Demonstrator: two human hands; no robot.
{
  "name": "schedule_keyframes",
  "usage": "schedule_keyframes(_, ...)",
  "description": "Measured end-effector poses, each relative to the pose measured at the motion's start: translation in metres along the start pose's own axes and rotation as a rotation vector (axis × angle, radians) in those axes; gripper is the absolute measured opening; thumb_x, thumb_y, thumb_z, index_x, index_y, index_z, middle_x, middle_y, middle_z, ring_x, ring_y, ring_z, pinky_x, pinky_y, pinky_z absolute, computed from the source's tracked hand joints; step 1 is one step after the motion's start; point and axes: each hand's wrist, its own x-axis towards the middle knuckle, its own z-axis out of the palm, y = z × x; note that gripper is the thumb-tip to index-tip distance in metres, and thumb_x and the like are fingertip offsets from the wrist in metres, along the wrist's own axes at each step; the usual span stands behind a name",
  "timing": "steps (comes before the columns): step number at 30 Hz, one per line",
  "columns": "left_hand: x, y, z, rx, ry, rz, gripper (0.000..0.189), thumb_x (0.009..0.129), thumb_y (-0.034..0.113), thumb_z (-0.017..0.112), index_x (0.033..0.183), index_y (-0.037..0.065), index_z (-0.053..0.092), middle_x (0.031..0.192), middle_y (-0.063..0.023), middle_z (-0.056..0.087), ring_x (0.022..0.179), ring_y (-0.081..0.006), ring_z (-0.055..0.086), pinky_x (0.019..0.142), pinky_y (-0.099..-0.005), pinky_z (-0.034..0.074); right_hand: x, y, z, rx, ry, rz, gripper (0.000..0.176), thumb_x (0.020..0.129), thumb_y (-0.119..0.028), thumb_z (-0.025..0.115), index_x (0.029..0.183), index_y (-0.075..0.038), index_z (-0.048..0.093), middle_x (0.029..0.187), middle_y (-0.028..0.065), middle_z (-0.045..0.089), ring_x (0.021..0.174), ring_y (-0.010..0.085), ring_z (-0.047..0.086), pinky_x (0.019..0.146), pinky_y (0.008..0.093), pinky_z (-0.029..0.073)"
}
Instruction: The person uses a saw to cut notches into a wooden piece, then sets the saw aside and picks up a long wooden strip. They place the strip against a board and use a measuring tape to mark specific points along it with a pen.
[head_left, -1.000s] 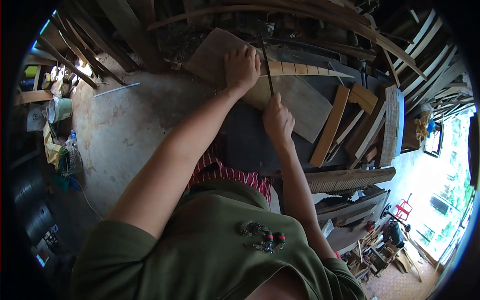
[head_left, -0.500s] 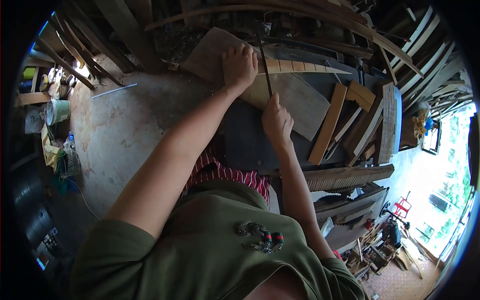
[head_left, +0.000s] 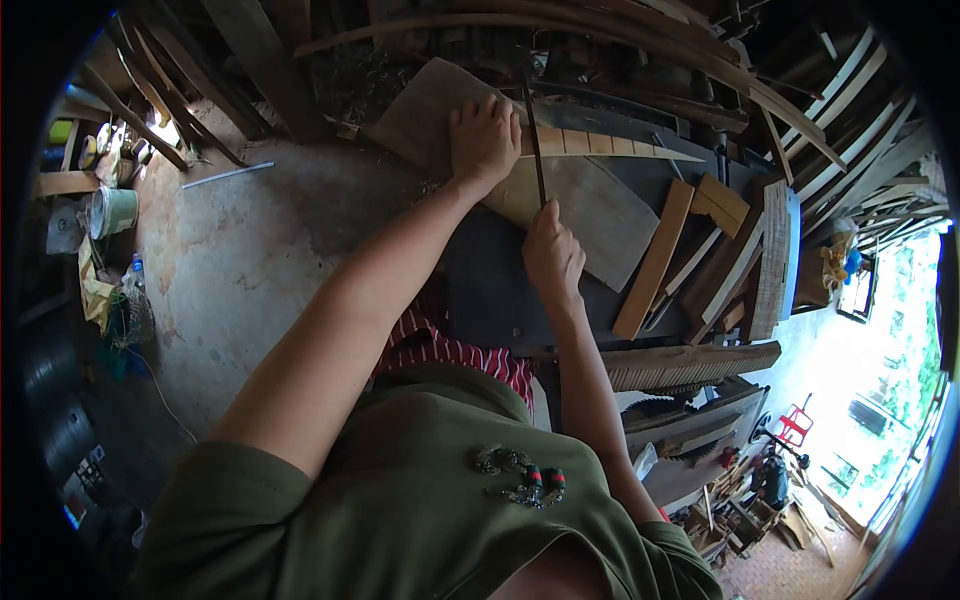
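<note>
My left hand point(head_left: 487, 147) presses down with bent fingers on the broad end of a pale tapered wooden strip point(head_left: 605, 144). Several dark lines run across the strip, and its thin tip points right. Beneath it lies a wide wooden board point(head_left: 622, 217). My right hand point(head_left: 553, 258) is closed around the near end of a long, thin, dark saw point(head_left: 535, 140). The blade, seen almost edge-on, crosses the strip just right of my left fingers. Its teeth cannot be made out.
Loose wooden pieces point(head_left: 655, 262) lie on the dark bench top point(head_left: 490, 285) at right. Curved timbers point(head_left: 560, 22) cross the far side. Below the bench is a toothed circular blade point(head_left: 690, 455). A bucket point(head_left: 113, 212) and a white stick point(head_left: 228, 174) are on the left floor.
My right hand and the saw have come slightly toward my body. The left hand keeps its place on the strip, while the whole view has shifted a little.
</note>
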Motion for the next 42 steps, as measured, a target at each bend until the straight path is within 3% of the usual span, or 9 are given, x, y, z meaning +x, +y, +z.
schedule_keyframes(7, 0.001, 0.000, 0.000, 0.038, -0.075, -0.007, 0.023, 0.095, 0.030, 0.054, 0.102, 0.010, 0.066, 0.102, -0.0083, 0.062, 0.096, -0.0298, 0.057, 0.085, -0.0472, 0.042, 0.057, -0.018, 0.001, 0.087, 0.028, -0.016, 0.015, 0.099, -0.020, 0.047, 0.106, -0.007, 0.047, 0.086, 0.0277, 0.069, 0.083, 0.0499, 0.067, 0.072, 0.0604, 0.051)
schedule_keyframes(10, 0.001, 0.000, 0.001, 0.003, 0.009, -0.003, 0.019, 0.096, 0.028, 0.055, 0.095, 0.010, 0.061, 0.097, -0.0089, 0.059, 0.092, -0.0320, 0.057, 0.080, -0.0490, 0.042, 0.020, -0.004, 0.006, 0.031, 0.090, -0.016, 0.016, 0.098, -0.019, 0.047, 0.107, -0.007, 0.050, 0.077, 0.0206, 0.070, 0.072, 0.0432, 0.070, 0.062, 0.0546, 0.055)
schedule_keyframes(14, 0.001, 0.000, -0.003, 0.000, -0.022, -0.014, 0.020, 0.096, 0.029, 0.055, 0.095, 0.010, 0.061, 0.097, -0.0088, 0.060, 0.093, -0.0319, 0.057, 0.081, -0.0487, 0.042, -0.002, -0.004, -0.005, 0.003, -0.065, 0.038, 0.015, 0.097, -0.018, 0.047, 0.107, -0.007, 0.050, 0.078, 0.0203, 0.071, 0.074, 0.0430, 0.071, 0.063, 0.0533, 0.055)
schedule_keyframes(20, 0.000, -0.001, -0.001, 0.005, -0.027, 0.001, 0.020, 0.096, 0.029, 0.055, 0.094, 0.010, 0.062, 0.098, -0.0085, 0.060, 0.094, -0.0313, 0.057, 0.082, -0.0480, 0.042, 0.056, -0.018, 0.001, 0.033, 0.059, -0.044, 0.014, 0.097, -0.017, 0.045, 0.105, -0.007, 0.050, 0.082, 0.0229, 0.071, 0.079, 0.0438, 0.071, 0.068, 0.0548, 0.055)
schedule_keyframes(27, 0.000, 0.001, -0.002, 0.006, -0.027, -0.008, 0.021, 0.097, 0.029, 0.054, 0.094, 0.010, 0.061, 0.098, -0.0089, 0.060, 0.093, -0.0310, 0.057, 0.082, -0.0479, 0.043, -0.007, -0.004, -0.010, 0.020, -0.087, 0.062, 0.012, 0.096, -0.016, 0.045, 0.104, -0.007, 0.049, 0.080, 0.0230, 0.071, 0.078, 0.0445, 0.070, 0.069, 0.0551, 0.054)
schedule_keyframes(32, 0.002, 0.000, -0.002, 0.002, -0.031, 0.005, 0.020, 0.097, 0.029, 0.054, 0.094, 0.010, 0.061, 0.097, -0.0090, 0.059, 0.092, -0.0311, 0.057, 0.081, -0.0478, 0.042, 0.041, -0.006, 0.007, 0.084, 0.136, -0.086, 0.012, 0.096, -0.016, 0.048, 0.102, -0.006, 0.048, 0.075, 0.0227, 0.070, 0.074, 0.0444, 0.070, 0.065, 0.0551, 0.055)
schedule_keyframes(36, 0.001, 0.000, 0.000, 0.029, -0.025, 0.002, 0.020, 0.096, 0.029, 0.054, 0.094, 0.010, 0.061, 0.098, -0.0088, 0.059, 0.092, -0.0313, 0.057, 0.080, -0.0481, 0.042, 0.035, -0.011, 0.005, 0.079, 0.156, -0.077, 0.012, 0.095, -0.016, 0.049, 0.102, -0.006, 0.048, 0.074, 0.0226, 0.070, 0.073, 0.0442, 0.070, 0.063, 0.0549, 0.054)
schedule_keyframes(38, 0.002, 0.000, -0.002, 0.020, -0.021, 0.002, 0.020, 0.096, 0.029, 0.054, 0.094, 0.010, 0.061, 0.098, -0.0088, 0.059, 0.092, -0.0315, 0.057, 0.080, -0.0484, 0.042, 0.007, -0.008, -0.006, 0.038, 0.002, 0.032, 0.013, 0.095, -0.016, 0.049, 0.103, -0.006, 0.049, 0.078, 0.0227, 0.070, 0.075, 0.0439, 0.070, 0.066, 0.0549, 0.055)
schedule_keyframes(42, 0.001, -0.001, -0.001, 0.008, -0.022, 0.011, 0.021, 0.097, 0.029, 0.053, 0.095, 0.010, 0.061, 0.098, -0.0090, 0.059, 0.093, -0.0319, 0.057, 0.081, -0.0489, 0.042, -0.007, -0.007, -0.006, 0.031, -0.053, 0.061, 0.012, 0.094, -0.014, 0.049, 0.103, -0.006, 0.050, 0.080, 0.0227, 0.071, 0.076, 0.0437, 0.071, 0.067, 0.0551, 0.055)
